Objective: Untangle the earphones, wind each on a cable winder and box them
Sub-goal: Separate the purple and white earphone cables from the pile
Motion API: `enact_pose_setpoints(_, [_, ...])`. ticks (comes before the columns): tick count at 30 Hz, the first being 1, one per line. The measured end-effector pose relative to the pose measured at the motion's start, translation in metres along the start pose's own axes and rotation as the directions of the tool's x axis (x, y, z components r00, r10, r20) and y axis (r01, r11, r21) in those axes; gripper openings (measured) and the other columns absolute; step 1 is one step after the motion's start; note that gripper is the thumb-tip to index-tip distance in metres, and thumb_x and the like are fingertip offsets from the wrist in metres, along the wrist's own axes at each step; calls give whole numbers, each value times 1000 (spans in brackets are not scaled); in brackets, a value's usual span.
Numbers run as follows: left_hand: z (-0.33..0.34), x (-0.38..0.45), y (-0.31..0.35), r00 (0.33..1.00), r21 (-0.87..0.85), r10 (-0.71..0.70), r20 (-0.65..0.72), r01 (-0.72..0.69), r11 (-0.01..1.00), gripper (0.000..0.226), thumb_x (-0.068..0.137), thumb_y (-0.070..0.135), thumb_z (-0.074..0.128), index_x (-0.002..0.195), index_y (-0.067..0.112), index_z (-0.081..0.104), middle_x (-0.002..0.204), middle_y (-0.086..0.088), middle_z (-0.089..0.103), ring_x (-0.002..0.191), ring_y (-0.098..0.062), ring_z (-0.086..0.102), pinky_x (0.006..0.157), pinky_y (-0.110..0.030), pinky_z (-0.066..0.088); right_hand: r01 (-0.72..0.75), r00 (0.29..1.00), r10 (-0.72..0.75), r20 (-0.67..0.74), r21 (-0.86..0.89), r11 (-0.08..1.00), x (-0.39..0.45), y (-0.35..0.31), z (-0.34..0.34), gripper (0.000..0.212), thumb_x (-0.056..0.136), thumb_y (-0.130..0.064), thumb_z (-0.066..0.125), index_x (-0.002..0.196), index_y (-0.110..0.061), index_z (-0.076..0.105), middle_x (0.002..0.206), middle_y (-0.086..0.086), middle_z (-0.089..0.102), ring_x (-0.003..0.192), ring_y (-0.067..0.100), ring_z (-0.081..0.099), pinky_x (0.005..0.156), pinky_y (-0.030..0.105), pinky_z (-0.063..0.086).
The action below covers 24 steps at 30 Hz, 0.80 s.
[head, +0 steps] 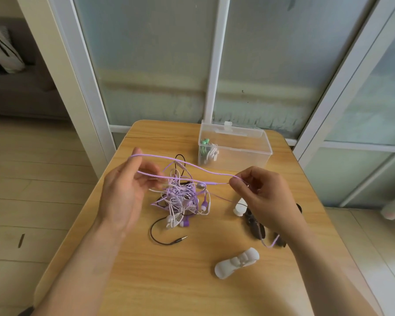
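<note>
soft daylight | faint shadows | left fingers blurred | edges bowed

The tangle of earphones [183, 197] fills the middle of the table [146, 281]; a lilac cable [192, 166] spans above it between both hands; the clear box [235, 144] blocks the far edge; a white winder [236, 262] and dark winders [255, 226] crowd the right; bare wood lies near and left.
</note>
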<state>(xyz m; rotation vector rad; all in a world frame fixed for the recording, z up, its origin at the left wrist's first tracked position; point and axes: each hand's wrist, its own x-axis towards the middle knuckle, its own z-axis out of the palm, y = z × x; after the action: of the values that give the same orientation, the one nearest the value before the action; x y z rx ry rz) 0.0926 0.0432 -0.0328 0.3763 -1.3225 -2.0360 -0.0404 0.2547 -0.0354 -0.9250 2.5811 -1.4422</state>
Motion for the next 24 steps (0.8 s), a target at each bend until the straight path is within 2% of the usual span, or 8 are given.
enact_pose_setpoints(2, [0, -2, 4, 992, -85, -74, 102, 83, 993, 62, 102, 30, 34, 48, 12, 58, 65, -15, 61, 74, -33, 66, 68, -33, 56, -7, 1000, 7, -2, -65, 998, 1, 0, -1, 11, 90, -29, 74, 79, -28, 70, 52, -16, 56, 51, 1, 49, 51, 14, 37])
enact_pose_setpoints(4, [-1, -4, 5, 986, -55, -105, 131, 113, 992, 66, 104, 31, 26, 42, 14, 42, 54, -16, 54, 73, -38, 67, 72, -34, 57, -2, 1000, 2, -6, -129, 992, 1, 1, -2, 12, 91, -26, 73, 80, -29, 68, 55, -24, 57, 56, -2, 53, 54, 11, 38])
enact_pose_setpoints(8, [-5, -5, 6, 985, 59, -139, 104, 134, 989, 59, 103, 33, 25, 46, 20, 29, 42, -6, 30, 42, -29, 50, 51, -26, 45, 1, 991, -28, -131, -203, 979, 2, 5, -3, 17, 95, -20, 67, 82, -29, 61, 66, -17, 59, 60, 3, 56, 53, 13, 38])
enact_pose_setpoints(12, [-11, -1, 7, 966, 36, -198, 164, 195, 980, 36, 92, 25, 37, 58, 21, 30, 48, 5, 20, 37, -12, 21, 43, -25, 25, -105, 980, 91, -175, -70, 992, 4, 9, -8, 11, 98, -23, 61, 87, -23, 64, 73, -10, 66, 55, 8, 60, 51, 20, 47])
enact_pose_setpoints(16, [-15, 1, 9, 968, -41, -171, 185, 182, 982, 18, 69, 25, 51, 64, 15, 37, 51, 6, 21, 39, -9, 17, 44, -25, 17, -147, 960, 163, -226, 86, 985, 7, 8, -23, 16, 100, -29, 57, 93, -21, 69, 69, -6, 69, 54, 7, 62, 58, 26, 52])
enact_pose_setpoints(18, [-16, 3, 8, 966, 0, -180, 185, 183, 983, 17, 81, 21, 44, 66, 13, 41, 51, 6, 20, 40, -9, 16, 45, -27, 14, -154, 959, 167, -230, 74, 985, 8, 10, -32, 20, 101, -32, 55, 98, -21, 72, 71, -9, 68, 64, 8, 63, 61, 29, 50])
enact_pose_setpoints(21, [-13, 1, 4, 976, 93, -148, 160, 135, 987, 32, 99, 15, 38, 69, 12, 48, 52, 5, 23, 43, -11, 19, 47, -27, 18, -187, 958, 194, -212, 53, 981, 7, 9, -41, 16, 97, -18, 62, 103, -28, 73, 91, -16, 71, 92, 9, 68, 76, 30, 53])
enact_pose_setpoints(24, [-5, -6, 1, 973, 179, -83, 215, 44, 983, 28, 102, 26, 46, 79, 11, 49, 54, 4, 28, 44, -12, 23, 57, -38, 15, -174, 983, 183, -14, 248, 953, 5, 4, -44, 24, 90, -12, 73, 107, -29, 71, 95, -4, 76, 90, 16, 74, 93, 47, 57])
